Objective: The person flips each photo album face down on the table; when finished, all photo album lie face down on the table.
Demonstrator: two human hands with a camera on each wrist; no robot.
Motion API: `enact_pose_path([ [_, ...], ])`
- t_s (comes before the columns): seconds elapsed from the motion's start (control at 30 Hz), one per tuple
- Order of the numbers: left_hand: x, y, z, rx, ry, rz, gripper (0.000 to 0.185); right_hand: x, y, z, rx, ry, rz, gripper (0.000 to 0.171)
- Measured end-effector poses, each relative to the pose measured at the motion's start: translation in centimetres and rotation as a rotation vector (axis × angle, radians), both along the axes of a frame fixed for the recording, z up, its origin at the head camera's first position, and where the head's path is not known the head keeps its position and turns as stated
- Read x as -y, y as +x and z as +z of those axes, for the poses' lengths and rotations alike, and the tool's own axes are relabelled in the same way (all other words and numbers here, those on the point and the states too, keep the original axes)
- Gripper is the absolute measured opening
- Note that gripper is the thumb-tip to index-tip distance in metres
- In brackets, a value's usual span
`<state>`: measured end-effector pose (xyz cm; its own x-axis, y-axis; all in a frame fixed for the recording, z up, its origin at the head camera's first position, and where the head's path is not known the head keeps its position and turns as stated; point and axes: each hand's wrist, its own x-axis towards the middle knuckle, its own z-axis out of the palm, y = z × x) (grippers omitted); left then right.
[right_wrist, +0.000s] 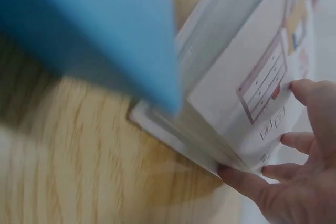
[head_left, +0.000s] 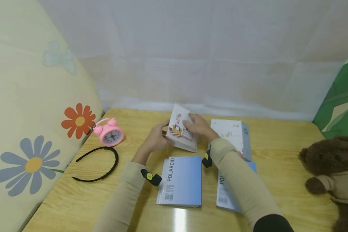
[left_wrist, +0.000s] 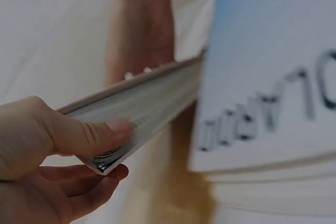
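A white book with a drawn cover (head_left: 182, 132) is held tilted up off the wooden table (head_left: 278, 151), between both hands. My left hand (head_left: 159, 138) pinches its left edge; in the left wrist view the thumb (left_wrist: 100, 132) lies on the page edges of the book (left_wrist: 147, 95) with fingers underneath. My right hand (head_left: 198, 126) grips the right side; its fingers (right_wrist: 302, 90) spread on the book's cover (right_wrist: 247, 72) and one finger curls under the bottom edge. A blue Polaroid book (head_left: 182, 180) lies flat just in front.
A second blue book (head_left: 227, 193) lies partly under my right forearm, and a white book (head_left: 233, 132) sits behind it. A pink alarm clock (head_left: 108, 133) and a black headband (head_left: 100, 162) are at the left, a brown teddy bear (head_left: 333, 170) at the right edge.
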<state>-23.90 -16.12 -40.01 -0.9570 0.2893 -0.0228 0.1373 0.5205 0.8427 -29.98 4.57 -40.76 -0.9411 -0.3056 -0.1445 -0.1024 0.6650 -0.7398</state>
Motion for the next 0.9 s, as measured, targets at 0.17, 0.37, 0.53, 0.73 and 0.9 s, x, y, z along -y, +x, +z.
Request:
enact_pose_path([
  [0.17, 0.0, 0.4, 2.7, -0.084, -0.041, -0.059, 0.095, 0.5, 0.5, 0.9, 0.080, -0.162, 0.018, 0.070],
  [0.37, -2.1, 0.9, 4.8, -0.228, -0.277, -0.141, 0.090, 0.4, 1.1, 2.3, 0.110, -0.333, -0.011, 0.062],
  [0.53, -3.8, 1.4, 5.3, -0.268, -0.421, -0.180, 0.087, -0.4, 1.4, 2.8, 0.099, -0.394, -0.026, 0.061],
  [0.73, -3.9, 0.8, 3.5, -0.198, -0.184, -0.169, 0.112, -1.2, 1.3, 2.9, 0.135, -0.464, -0.037, 0.062],
  [0.9, -3.5, -0.1, 0.0, -0.053, -0.015, -0.205, 0.124, -1.6, 1.0, 2.9, 0.166, -0.488, -0.038, 0.063],
])
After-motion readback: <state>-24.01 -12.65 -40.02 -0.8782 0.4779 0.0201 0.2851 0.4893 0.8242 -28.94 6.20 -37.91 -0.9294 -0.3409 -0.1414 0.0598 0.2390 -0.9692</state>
